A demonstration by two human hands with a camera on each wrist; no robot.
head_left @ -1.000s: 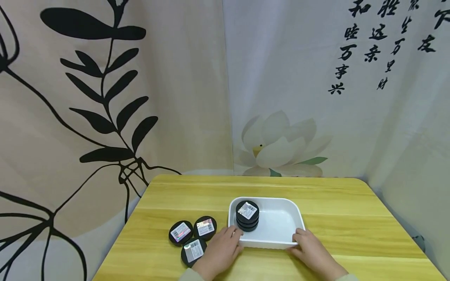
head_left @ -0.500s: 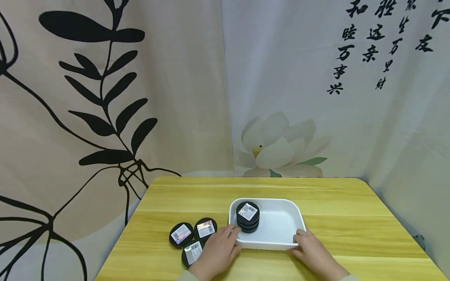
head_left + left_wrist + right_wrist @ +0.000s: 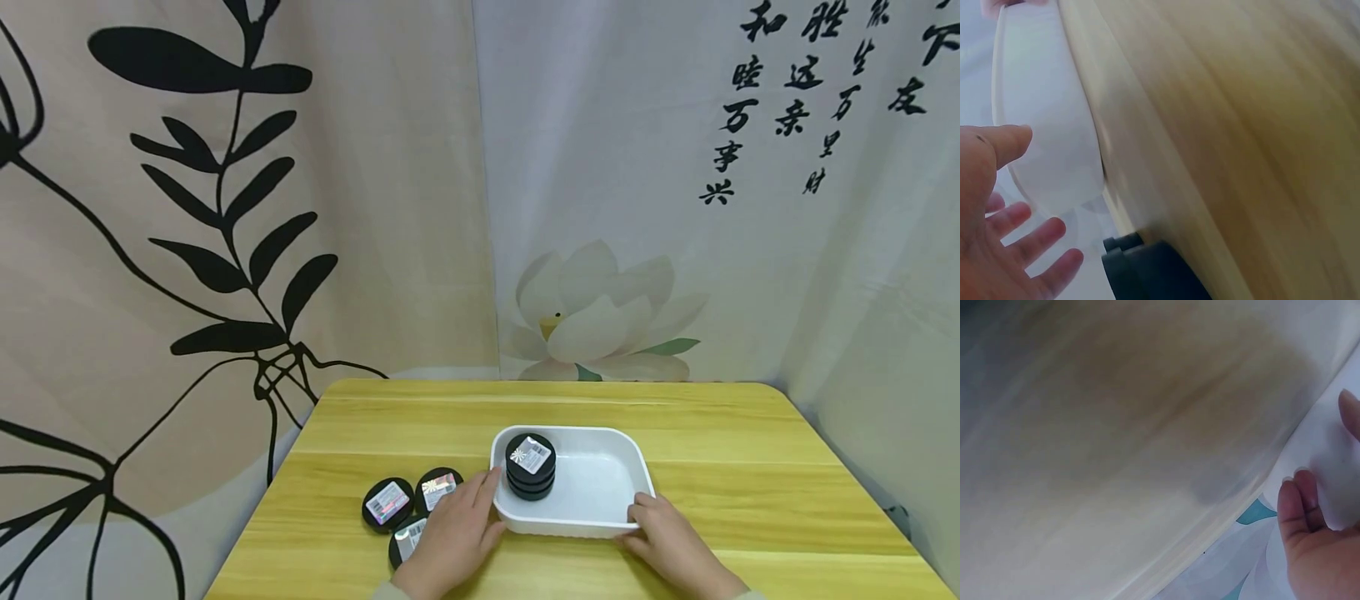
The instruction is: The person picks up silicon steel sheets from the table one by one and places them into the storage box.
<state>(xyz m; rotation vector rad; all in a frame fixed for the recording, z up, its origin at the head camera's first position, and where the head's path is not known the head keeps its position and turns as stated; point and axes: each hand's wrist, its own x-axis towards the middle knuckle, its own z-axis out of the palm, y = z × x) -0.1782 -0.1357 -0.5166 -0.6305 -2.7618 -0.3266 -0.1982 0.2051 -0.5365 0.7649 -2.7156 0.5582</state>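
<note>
A white rectangular tray [image 3: 600, 478] sits on the wooden table, with a stack of round black tins [image 3: 530, 465] in its left part. The stack's top tin carries a barcode label. Beside the tray's front left corner is my left hand [image 3: 452, 533], its fingers straight and spread apart in the left wrist view. The left thumb [image 3: 1013, 142] overlaps the tray's wall there. My right hand [image 3: 675, 542] pinches the tray's front right corner, fingers over the rim and thumb at the outer wall. Left of the tray lie three more black tins [image 3: 387, 504], partly covered by the left hand.
The yellow wood-grain table [image 3: 750, 467] has rounded far corners. Behind it hangs a pale curtain [image 3: 405, 208] printed with black leaves, a lotus flower and dark written characters.
My left hand has let go of the tray's corner, straightening its fingers and shifting slightly left over the loose tins. The right hand keeps its hold, and the tray stays in place.
</note>
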